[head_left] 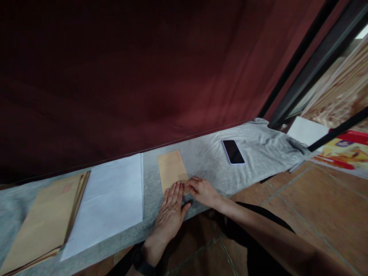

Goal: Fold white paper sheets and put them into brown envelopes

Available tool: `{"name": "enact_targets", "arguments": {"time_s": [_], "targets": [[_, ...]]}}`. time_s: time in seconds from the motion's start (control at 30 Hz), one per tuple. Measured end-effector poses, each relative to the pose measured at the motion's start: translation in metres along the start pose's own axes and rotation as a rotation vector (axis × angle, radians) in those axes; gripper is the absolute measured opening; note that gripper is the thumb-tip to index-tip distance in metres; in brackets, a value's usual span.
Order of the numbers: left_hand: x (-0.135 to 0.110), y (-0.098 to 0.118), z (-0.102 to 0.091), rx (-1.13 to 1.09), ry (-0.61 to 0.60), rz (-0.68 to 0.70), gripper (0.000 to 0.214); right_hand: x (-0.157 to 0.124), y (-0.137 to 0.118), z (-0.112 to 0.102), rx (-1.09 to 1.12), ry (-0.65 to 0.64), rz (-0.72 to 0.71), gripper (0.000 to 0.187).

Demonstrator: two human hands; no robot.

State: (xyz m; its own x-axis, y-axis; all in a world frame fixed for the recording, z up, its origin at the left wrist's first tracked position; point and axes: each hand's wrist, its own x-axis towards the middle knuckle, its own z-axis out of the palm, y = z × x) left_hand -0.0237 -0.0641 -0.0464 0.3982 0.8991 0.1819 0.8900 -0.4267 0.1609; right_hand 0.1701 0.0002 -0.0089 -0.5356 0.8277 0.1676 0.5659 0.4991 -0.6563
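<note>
A brown envelope [171,168] lies on the grey cloth [207,161]. My left hand [171,209] rests flat on the envelope's near end, fingers stretched out together. My right hand [202,190] touches the envelope's near right corner with its fingers curled; what they pinch, if anything, is hidden. A dark band sits on my left wrist.
A sheet of white paper [110,201] lies left of the envelope, and a stack of brown envelopes [43,222] further left. A dark phone [233,151] lies face up on the cloth to the right. A dark red curtain [129,76] hangs behind. Tiled floor [316,207] is below.
</note>
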Motion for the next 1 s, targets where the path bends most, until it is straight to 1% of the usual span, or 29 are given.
{"name": "enact_targets", "arguments": {"time_s": [0.1, 0.2, 0.33, 0.43, 0.57, 0.7, 0.8, 0.93, 1.0], "targets": [[0.000, 0.002, -0.003, 0.004, 0.028, 0.021, 0.067, 0.003, -0.004, 0.002, 0.070, -0.010, -0.085, 0.034], [-0.003, 0.004, -0.005, 0.007, 0.027, 0.034, 0.062, 0.007, -0.007, 0.006, 0.076, -0.104, -0.171, 0.045], [-0.009, 0.009, -0.005, 0.001, -0.054, 0.018, 0.060, 0.014, -0.008, 0.011, -0.002, -0.278, -0.214, 0.051], [-0.010, 0.014, -0.008, -0.006, -0.106, 0.003, 0.063, 0.021, -0.009, 0.009, -0.028, -0.332, -0.226, 0.051], [-0.007, 0.015, -0.016, -0.045, -0.150, 0.030, 0.070, 0.034, -0.009, 0.005, -0.051, -0.366, -0.228, 0.049], [-0.004, 0.012, -0.021, -0.061, -0.190, 0.069, 0.074, 0.049, -0.002, 0.009, -0.090, -0.369, -0.233, 0.048], [-0.004, 0.011, -0.021, -0.054, -0.172, 0.090, 0.076, 0.066, 0.007, 0.015, -0.129, -0.348, -0.221, 0.047], [-0.005, 0.011, -0.022, -0.049, -0.109, 0.123, 0.077, 0.097, 0.020, 0.021, -0.202, -0.360, -0.203, 0.047], [-0.005, 0.012, -0.024, -0.046, -0.089, 0.132, 0.079, 0.112, 0.025, 0.022, -0.242, -0.341, -0.192, 0.046]]}}
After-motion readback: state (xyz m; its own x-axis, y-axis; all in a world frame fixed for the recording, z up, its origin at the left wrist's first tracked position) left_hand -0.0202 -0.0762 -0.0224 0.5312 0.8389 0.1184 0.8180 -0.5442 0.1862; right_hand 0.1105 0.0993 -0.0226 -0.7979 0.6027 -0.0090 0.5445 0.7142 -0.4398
